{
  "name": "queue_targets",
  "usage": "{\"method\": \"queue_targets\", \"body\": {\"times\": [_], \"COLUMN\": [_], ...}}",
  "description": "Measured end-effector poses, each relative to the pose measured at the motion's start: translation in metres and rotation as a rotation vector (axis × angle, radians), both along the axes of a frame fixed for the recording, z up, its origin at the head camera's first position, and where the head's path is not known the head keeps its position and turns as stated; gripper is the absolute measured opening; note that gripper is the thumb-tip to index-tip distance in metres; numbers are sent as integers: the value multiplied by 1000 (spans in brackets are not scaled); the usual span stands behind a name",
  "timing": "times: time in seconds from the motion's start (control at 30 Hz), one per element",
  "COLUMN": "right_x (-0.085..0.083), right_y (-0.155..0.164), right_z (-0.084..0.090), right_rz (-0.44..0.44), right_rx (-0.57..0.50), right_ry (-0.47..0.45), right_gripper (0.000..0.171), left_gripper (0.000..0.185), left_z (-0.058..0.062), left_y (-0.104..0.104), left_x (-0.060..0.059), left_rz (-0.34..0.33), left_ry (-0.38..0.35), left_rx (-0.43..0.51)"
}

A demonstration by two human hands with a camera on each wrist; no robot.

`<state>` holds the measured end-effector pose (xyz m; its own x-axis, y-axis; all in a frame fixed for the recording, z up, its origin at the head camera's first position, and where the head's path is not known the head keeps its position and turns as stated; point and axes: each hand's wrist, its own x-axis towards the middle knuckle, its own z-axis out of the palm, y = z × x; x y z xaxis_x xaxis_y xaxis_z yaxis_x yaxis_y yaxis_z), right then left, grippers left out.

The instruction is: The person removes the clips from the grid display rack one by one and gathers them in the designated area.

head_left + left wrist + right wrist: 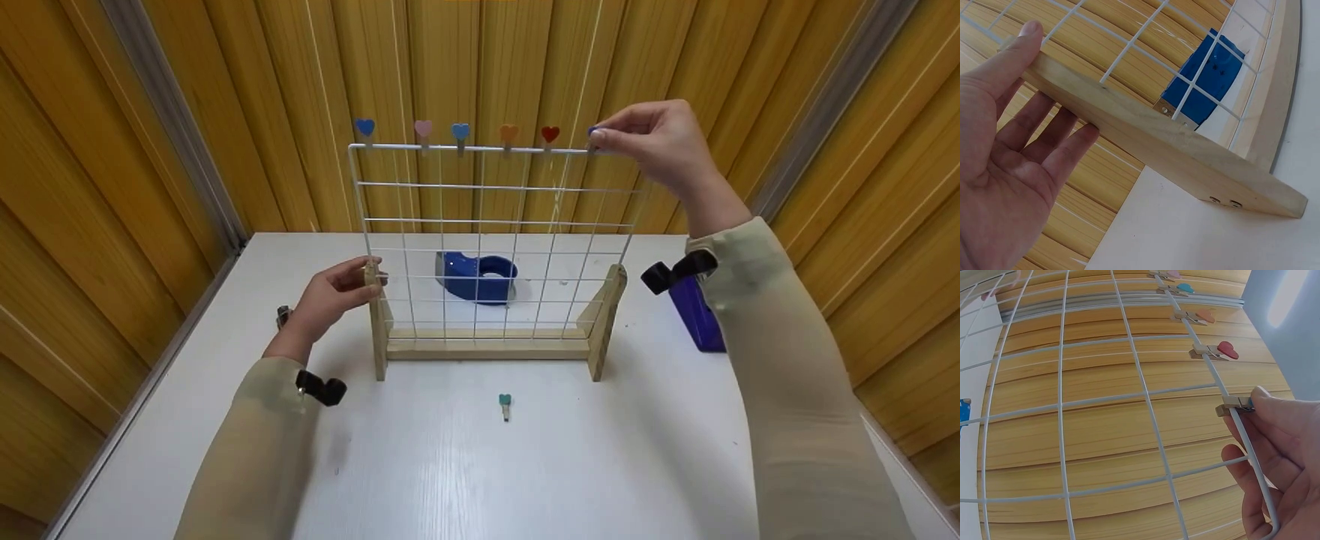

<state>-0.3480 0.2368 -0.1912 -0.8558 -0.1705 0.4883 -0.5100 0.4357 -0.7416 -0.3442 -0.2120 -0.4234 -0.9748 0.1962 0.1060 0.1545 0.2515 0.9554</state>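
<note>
A white wire grid (480, 186) stands upright in a wooden stand (487, 349). My right hand (667, 146) pinches a small wooden clothespin (1235, 403) at the right end of the grid's top bar; a bit of blue shows at its finger end, the rest hidden by my fingers. In the right wrist view its jaws straddle the bar. Along the same bar sit several heart clothespins, among them a red one (550, 135), an orange one (509, 135) and a pink one (424, 129). My left hand (337, 291) holds the top of the stand's left post (1129, 124), thumb against one side and fingers against the other.
A clothespin with a green heart (505, 405) lies on the white table (420, 457) in front of the stand. Behind the grid is a blue tape dispenser (480, 281). A purple object (697, 319) lies partly behind my right sleeve. Wood-patterned walls (480, 75) enclose the table.
</note>
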Motion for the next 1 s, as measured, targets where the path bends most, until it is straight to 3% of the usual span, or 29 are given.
{"method": "queue_targets", "body": {"times": [0.5, 1.0], "right_x": [3, 34], "right_y": [4, -4], "right_z": [3, -4], "right_rz": [41, 158], "right_rx": [-97, -155], "right_ry": [54, 116], "right_gripper": [12, 12], "left_gripper": [61, 55], "left_z": [0, -2], "left_y": [0, 1], "left_x": [0, -1], "left_rz": [12, 7], "left_ry": [-17, -12], "left_rx": [-16, 37]}}
